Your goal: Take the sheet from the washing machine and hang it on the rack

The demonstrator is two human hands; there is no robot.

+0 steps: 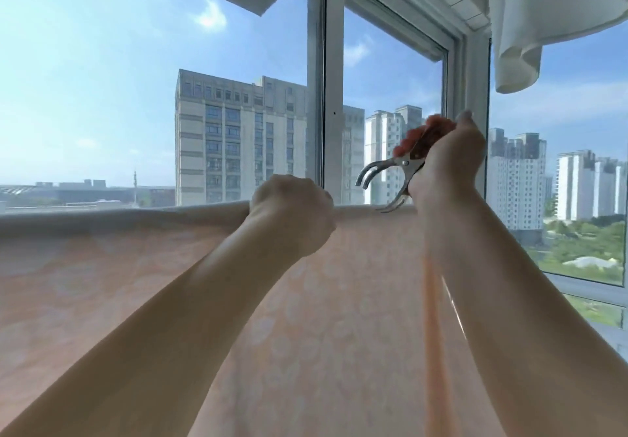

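A pale peach sheet (102,283) with a faint pattern hangs draped over a horizontal rail that runs across the view, hiding the rail itself. My left hand (292,207) grips the sheet's top fold at the middle, fingers curled over it. Just to the right, my right hand (448,161) squeezes a large metal clothes peg (384,178) with orange handles. The peg's jaws stand spread wide, with the lower jaw tip touching the top of the sheet.
Tall windows with a white frame (326,96) stand right behind the rail, with city towers beyond. A white cloth (530,28) hangs from above at the top right, close over my right hand.
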